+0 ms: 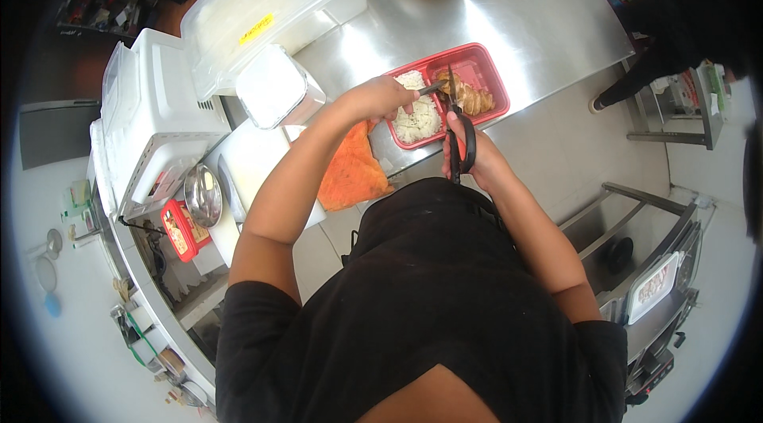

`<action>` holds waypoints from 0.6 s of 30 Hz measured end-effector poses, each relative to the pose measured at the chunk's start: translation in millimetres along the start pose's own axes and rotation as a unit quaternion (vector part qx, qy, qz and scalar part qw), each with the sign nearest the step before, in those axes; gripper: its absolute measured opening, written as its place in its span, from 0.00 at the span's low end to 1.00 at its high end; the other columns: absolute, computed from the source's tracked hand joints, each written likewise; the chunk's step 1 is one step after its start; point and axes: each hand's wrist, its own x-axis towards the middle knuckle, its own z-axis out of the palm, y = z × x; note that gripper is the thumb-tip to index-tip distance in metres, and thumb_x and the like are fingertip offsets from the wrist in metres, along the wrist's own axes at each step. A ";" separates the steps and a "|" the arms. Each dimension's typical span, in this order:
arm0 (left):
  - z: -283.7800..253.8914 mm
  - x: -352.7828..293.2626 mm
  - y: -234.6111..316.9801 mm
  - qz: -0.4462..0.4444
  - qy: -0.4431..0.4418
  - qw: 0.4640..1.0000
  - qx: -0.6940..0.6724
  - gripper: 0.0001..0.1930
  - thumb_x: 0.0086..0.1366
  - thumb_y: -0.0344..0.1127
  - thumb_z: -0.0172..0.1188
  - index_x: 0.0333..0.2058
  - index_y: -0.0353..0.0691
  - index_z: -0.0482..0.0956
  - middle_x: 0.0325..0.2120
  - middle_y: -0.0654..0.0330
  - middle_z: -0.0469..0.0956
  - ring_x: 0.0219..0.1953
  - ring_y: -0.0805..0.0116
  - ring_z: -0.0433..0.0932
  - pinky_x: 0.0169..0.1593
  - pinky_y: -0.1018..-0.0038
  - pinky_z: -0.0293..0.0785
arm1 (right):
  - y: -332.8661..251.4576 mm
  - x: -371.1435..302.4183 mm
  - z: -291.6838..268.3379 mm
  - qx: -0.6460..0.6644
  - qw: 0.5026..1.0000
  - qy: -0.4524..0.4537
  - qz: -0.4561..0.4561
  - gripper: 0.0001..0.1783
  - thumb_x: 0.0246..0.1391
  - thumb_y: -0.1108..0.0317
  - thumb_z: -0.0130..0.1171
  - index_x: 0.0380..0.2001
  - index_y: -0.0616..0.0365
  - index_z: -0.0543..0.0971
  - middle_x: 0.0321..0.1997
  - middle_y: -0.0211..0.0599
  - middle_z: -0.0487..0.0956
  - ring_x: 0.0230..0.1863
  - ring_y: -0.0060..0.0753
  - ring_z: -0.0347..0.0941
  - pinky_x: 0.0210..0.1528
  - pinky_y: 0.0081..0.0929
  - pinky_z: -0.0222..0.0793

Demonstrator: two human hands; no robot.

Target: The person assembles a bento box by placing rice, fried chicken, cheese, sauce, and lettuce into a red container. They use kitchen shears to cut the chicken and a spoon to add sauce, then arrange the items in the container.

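Head view | left hand (385, 97) closed round thin utensil (433, 87); right hand (483, 157) gripped black scissors (470, 145) | red tray (502, 87) held white rice (418, 122), browned pieces (474, 98) | steel tabletop (548, 25) shone; floor (636, 133) looked pale

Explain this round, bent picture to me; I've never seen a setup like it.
There is no robot here, only a person's bare hands. The single picture comes from a wide fisheye camera worn on the head, looking down, so straight edges curve. The left hand holds a slim metal utensil, its exact kind unclear; the right hand holds black-handled scissors. On the shiny steel table sits a red rectangular divided tray, with white rice on the left and browned sliced meat on the right. Nearby lie a bright orange cloth and a large translucent plastic box.
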 end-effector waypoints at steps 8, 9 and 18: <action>11.5 -3.6 -0.7 -0.009 0.036 0.999 -0.005 0.22 0.61 0.51 0.51 0.31 0.34 0.79 0.11 0.61 0.65 0.11 0.74 0.61 0.15 0.75 0.58 | 7.7 4.6 6.0 0.017 0.999 0.037 -0.011 0.28 0.51 0.39 0.52 0.31 0.57 0.68 0.20 0.30 0.70 0.13 0.30 0.70 0.13 0.25 0.63; 12.3 -4.4 -0.6 -0.007 0.038 0.999 -0.010 0.22 0.61 0.51 0.50 0.31 0.34 0.79 0.11 0.61 0.65 0.10 0.74 0.61 0.15 0.75 0.58 | 7.5 4.4 5.8 0.026 0.999 0.029 -0.011 0.28 0.51 0.39 0.52 0.31 0.57 0.68 0.20 0.30 0.70 0.13 0.30 0.70 0.14 0.26 0.64; 15.4 -8.5 0.1 -0.001 0.059 0.998 0.010 0.22 0.62 0.51 0.49 0.31 0.33 0.78 0.11 0.59 0.66 0.10 0.71 0.63 0.16 0.74 0.60 | 8.1 3.3 3.0 0.034 0.999 0.010 -0.013 0.28 0.51 0.40 0.53 0.29 0.57 0.68 0.20 0.31 0.70 0.14 0.31 0.71 0.14 0.26 0.64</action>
